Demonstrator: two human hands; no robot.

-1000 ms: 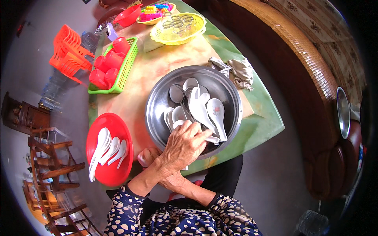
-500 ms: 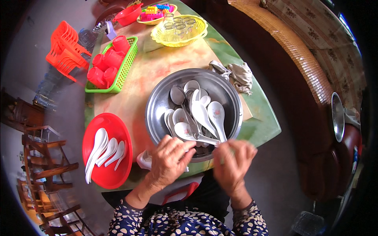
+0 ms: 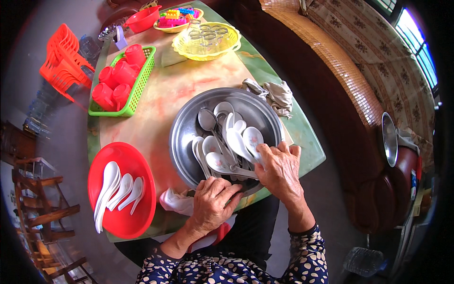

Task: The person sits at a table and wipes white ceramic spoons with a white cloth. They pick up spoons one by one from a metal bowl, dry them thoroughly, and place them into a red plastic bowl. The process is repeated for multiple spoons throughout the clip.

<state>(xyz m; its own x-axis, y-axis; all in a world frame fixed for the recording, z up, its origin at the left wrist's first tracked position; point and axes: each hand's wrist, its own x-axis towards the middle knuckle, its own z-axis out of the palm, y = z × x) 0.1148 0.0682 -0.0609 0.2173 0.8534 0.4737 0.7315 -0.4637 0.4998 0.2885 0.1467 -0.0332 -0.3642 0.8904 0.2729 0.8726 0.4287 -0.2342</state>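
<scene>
A wide steel basin [image 3: 182, 120] in front of me holds several white soup spoons [image 3: 238, 144] and metal spoons [image 3: 207, 119]. My right hand [image 3: 280, 168] is over the basin's near right rim, fingers bent round the handle of a flower-patterned white soup spoon [image 3: 253, 136]; its fingertips partly hide that handle. At the near rim rests my left hand [image 3: 215, 202], fingers curled, with a white cloth [image 3: 176, 202] bunched out from under its palm. To the left, a red oval basin [image 3: 127, 220] contains several white soup spoons [image 3: 109, 182] lying side by side.
Beyond the basin stand a green basket [image 3: 140, 90] of red mugs [image 3: 125, 73], a yellow basket [image 3: 208, 56] of glasses, and a bowl of toy bricks [image 3: 174, 18]. A grey rag [image 3: 279, 97] lies by the far right rim. A brown sofa [image 3: 326, 118] runs along the right.
My right hand has moved forward and up over the basin's right rim, onto a spoon's handle. My left hand stays near the front rim. The whole view has shifted slightly.
</scene>
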